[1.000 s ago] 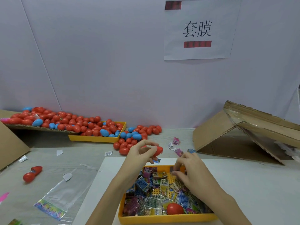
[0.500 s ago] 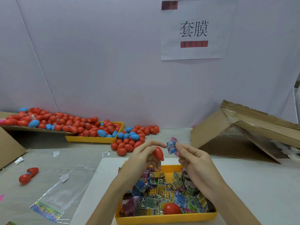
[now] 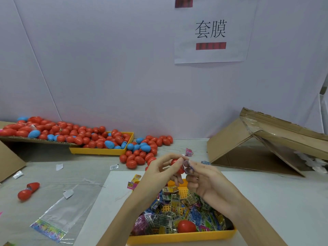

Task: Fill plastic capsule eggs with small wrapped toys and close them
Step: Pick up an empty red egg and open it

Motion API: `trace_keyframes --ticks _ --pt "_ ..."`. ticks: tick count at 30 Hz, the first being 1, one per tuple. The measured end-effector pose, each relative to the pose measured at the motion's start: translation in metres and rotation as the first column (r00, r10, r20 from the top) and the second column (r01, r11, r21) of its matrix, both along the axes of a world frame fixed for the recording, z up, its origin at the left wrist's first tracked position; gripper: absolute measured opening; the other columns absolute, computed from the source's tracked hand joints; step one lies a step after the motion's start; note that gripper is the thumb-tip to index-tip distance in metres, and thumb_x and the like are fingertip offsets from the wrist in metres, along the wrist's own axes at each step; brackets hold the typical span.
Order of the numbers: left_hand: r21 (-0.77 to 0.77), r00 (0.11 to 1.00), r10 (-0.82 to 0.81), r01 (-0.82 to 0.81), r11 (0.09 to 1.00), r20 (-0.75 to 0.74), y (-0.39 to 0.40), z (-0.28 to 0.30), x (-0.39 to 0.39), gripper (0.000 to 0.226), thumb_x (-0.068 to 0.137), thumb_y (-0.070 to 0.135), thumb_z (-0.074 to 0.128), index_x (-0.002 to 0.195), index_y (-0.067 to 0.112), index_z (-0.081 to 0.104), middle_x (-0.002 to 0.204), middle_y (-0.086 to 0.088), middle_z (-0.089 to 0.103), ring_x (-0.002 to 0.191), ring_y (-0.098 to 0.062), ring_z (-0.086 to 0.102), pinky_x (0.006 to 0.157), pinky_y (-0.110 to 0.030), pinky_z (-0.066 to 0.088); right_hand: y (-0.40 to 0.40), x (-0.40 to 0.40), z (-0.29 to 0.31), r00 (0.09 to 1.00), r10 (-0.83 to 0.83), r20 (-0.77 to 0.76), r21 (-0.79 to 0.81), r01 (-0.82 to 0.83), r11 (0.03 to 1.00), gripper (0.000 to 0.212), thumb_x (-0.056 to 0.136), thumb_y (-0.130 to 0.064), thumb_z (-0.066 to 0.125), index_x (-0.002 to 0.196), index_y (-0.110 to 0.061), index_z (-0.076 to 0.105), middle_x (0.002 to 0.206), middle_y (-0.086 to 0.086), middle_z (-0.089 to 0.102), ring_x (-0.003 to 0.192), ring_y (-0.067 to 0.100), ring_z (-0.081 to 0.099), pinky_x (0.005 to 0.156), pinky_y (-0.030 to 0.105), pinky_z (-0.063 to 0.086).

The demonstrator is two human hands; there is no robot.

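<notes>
My left hand (image 3: pixel 160 172) grips an open red capsule egg (image 3: pixel 177 166) above the near yellow tray (image 3: pixel 181 237). My right hand (image 3: pixel 204 180) pinches a small wrapped toy (image 3: pixel 188 167) and holds it against the egg's opening. The tray below holds several wrapped toys (image 3: pixel 177 205) and one closed red egg (image 3: pixel 186 226). A heap of red and blue eggs (image 3: pixel 142 151) lies on the table behind my hands.
A second yellow tray (image 3: pixel 101 150) full of eggs sits at back left under a cardboard ramp (image 3: pixel 35 140). An opened red egg (image 3: pixel 28 190) and a clear bag (image 3: pixel 58 215) lie at left. A tipped cardboard box (image 3: pixel 257 148) stands at right.
My right hand lifted a wrapped toy out of the tray and brought it up to the red egg in my left hand. Both hands now meet above the tray.
</notes>
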State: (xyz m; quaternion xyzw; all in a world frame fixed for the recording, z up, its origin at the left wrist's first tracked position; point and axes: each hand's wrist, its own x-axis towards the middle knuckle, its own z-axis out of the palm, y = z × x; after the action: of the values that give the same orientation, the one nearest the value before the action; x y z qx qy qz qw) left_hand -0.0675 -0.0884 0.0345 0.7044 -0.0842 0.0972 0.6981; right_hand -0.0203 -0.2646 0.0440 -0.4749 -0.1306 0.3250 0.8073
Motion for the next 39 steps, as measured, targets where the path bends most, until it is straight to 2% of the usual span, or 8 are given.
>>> trace_keyframes --ticks 12,18,20,22,26,30,35,39 --pt "0.087 0.997 0.052 -0.058 0.995 0.062 0.000 0.005 -0.006 0.024 0.087 0.036 0.081 0.111 0.033 0.077 0.087 -0.002 0.074 0.075 -0.015 0.069 0.074 -0.027 0.059 0.001 -0.008 0.006 0.980 0.027 -0.196 0.093 -0.009 0.996 0.034 0.081 -0.011 0.072 0.113 0.002 0.071 0.092 0.014 0.060 0.068 0.014 0.046 0.048 0.019 0.043" --pt "0.047 0.995 0.084 -0.087 0.995 0.058 0.000 0.003 -0.004 0.019 0.089 0.029 0.082 0.102 0.018 0.075 0.082 -0.004 0.071 0.072 -0.017 0.066 0.069 -0.027 0.055 0.001 -0.005 0.003 0.980 0.010 -0.198 0.041 -0.002 0.999 0.036 0.085 -0.020 0.073 0.114 0.001 0.075 0.089 0.015 0.064 0.065 0.015 0.053 0.049 0.021 0.045" --pt "0.029 0.992 0.115 -0.116 0.993 0.046 0.001 0.002 -0.004 0.017 0.090 0.029 0.081 0.101 0.017 0.075 0.078 -0.003 0.069 0.070 -0.018 0.065 0.069 -0.029 0.056 0.003 -0.004 0.001 0.989 -0.132 -0.064 -0.081 0.127 0.989 0.034 0.095 -0.032 0.067 0.114 -0.005 0.076 0.092 0.013 0.070 0.068 0.018 0.063 0.053 0.025 0.050" --pt "0.032 0.987 0.156 -0.157 0.987 0.025 0.003 0.000 -0.003 0.013 0.090 0.029 0.080 0.098 0.020 0.075 0.075 -0.004 0.068 0.069 -0.018 0.065 0.070 -0.030 0.057 0.005 -0.003 -0.001 0.932 -0.262 0.249 -0.241 0.322 0.916 0.038 0.099 -0.047 0.056 0.105 -0.018 0.081 0.091 0.003 0.075 0.075 0.015 0.069 0.060 0.024 0.053" --pt "0.042 0.979 0.203 -0.203 0.978 -0.019 0.005 -0.003 -0.001 0.009 0.090 0.031 0.080 0.093 0.022 0.076 0.072 -0.013 0.066 0.064 -0.016 0.062 0.067 -0.028 0.055 0.003 -0.008 -0.001 0.748 -0.159 0.644 -0.295 0.435 0.851 0.022 0.093 -0.044 0.065 0.104 -0.030 0.079 0.088 -0.007 0.078 0.074 0.005 0.070 0.066 0.018 0.054" --pt "0.024 0.984 0.159 -0.157 0.987 -0.075 0.004 -0.001 -0.001 0.021 0.090 0.040 0.077 0.101 0.022 0.077 0.080 -0.008 0.070 0.065 -0.019 0.064 0.067 -0.027 0.055 0.004 -0.009 -0.006 0.748 -0.202 0.632 -0.295 0.474 0.830 0.013 0.096 -0.018 0.072 0.105 -0.024 0.078 0.089 -0.006 0.079 0.082 0.008 0.073 0.066 0.020 0.056" --pt "-0.282 0.991 -0.029 -0.009 0.959 -0.132 0.007 0.006 0.002 0.028 0.095 0.020 0.063 0.120 0.011 0.075 0.104 -0.020 0.070 0.076 -0.029 0.070 0.067 -0.030 0.058 0.000 -0.006 -0.001 0.823 -0.307 0.478 -0.242 0.460 0.854 0.017 0.096 -0.015 0.071 0.113 -0.015 0.075 0.092 0.000 0.080 0.082 0.010 0.076 0.064 0.017 0.055" --pt "-0.087 0.998 -0.017 0.012 0.996 -0.058 0.011 0.006 -0.003 0.025 0.104 0.021 0.060 0.127 0.021 0.070 0.111 -0.017 0.074 0.091 -0.030 0.074 0.082 -0.030 0.059 0.001 -0.006 0.001 0.833 -0.328 0.445 -0.224 0.459 0.860 0.018 0.093 -0.023 0.072 0.110 -0.018 0.076 0.093 -0.004 0.080 0.089 0.013 0.076 0.067 0.018 0.057"
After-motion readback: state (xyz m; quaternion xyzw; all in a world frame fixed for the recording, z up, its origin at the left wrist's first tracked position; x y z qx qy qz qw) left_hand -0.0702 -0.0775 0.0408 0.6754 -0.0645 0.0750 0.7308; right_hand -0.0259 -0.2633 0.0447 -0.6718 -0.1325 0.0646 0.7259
